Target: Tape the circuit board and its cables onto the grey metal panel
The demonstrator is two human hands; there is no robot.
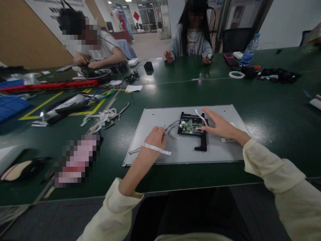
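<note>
A grey metal panel (220,154) lies flat on the green table in front of me. On it sits a green circuit board (192,127) in a black plastic bracket (202,143), with thin grey wires (172,126) and a white ribbon cable (200,116) attached. My left hand (155,138) is closed, pinching the grey wires just left of the board; a white strip (157,149) hangs across that wrist. My right hand (218,125) lies flat with fingers spread, resting on the board's right edge and the panel.
Two other people sit at the far side, their hands on small parts. Loose white ribbon strips (102,117), black panels and coloured wires lie at the left, a red bar (47,86) beyond. A water bottle (249,51), tape roll (236,74) and black parts sit far right.
</note>
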